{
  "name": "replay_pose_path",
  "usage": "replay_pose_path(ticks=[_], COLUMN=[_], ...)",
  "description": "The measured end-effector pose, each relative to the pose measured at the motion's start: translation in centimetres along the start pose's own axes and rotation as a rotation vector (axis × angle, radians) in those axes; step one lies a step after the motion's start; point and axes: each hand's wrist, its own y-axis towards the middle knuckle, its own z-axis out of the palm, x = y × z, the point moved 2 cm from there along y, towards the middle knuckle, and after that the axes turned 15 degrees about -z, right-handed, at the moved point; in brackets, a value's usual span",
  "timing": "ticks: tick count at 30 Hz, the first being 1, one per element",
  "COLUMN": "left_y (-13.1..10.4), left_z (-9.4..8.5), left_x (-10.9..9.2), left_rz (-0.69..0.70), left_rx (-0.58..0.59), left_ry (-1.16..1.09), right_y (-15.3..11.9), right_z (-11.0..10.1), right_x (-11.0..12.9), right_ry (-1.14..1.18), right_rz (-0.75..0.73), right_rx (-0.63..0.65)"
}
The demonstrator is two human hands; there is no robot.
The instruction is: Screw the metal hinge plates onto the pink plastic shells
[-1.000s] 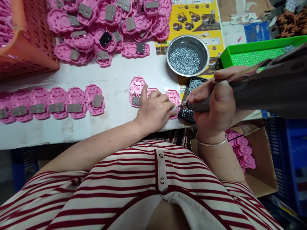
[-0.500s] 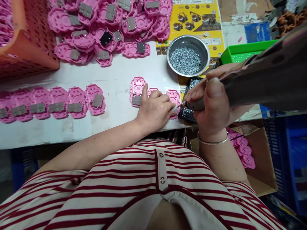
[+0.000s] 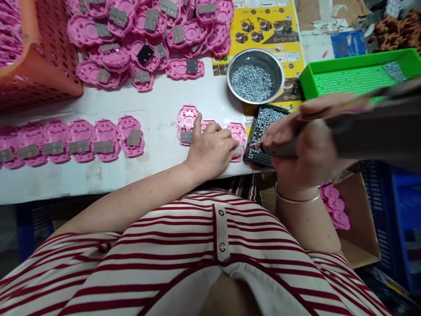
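My left hand (image 3: 212, 151) lies over a short row of pink parts near the table's front edge, fingers spread across them. The left pink part (image 3: 188, 118) has a grey plate at its lower end. At the other end, my fingertips rest at the grey plate of the right pink part (image 3: 236, 134). My right hand (image 3: 304, 145), slightly blurred, is wrapped round a dark power screwdriver (image 3: 365, 134). Its tip is over the left side of the black perforated screw tray (image 3: 258, 153), just right of the right pink part.
Behind the tray are a metal bowl of screws (image 3: 255, 83) and a green tray (image 3: 348, 79). A heap of pink parts (image 3: 151, 35) lies at the back, beside an orange basket (image 3: 49, 52). More pink parts (image 3: 79, 140) line the left; a cardboard box (image 3: 358, 215) stands below right.
My right hand and the screwdriver have moved right, off the right pink part to the black tray. More of both trays shows. My left hand has hardly moved.
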Motion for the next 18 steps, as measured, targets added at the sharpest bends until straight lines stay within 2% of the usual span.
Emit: replay_pose_path(ticks=[3,13,18], left_y=[0.0,-0.1,-0.2], left_z=[0.0,0.2,0.4], left_x=[0.1,0.2,0.3], left_rz=[0.002,0.013,0.009], left_rx=[0.004,-0.031,-0.035], left_ry=[-0.002,0.004,-0.005], right_y=[0.8,-1.3,-1.3], right_z=[-0.5,-2.1,-2.1], right_x=[1.4,0.7,0.4], right_ry=[0.017,-0.135,-0.038], right_rz=[-0.168,-0.114,-0.103], right_rx=[-0.094,-0.127,-0.130])
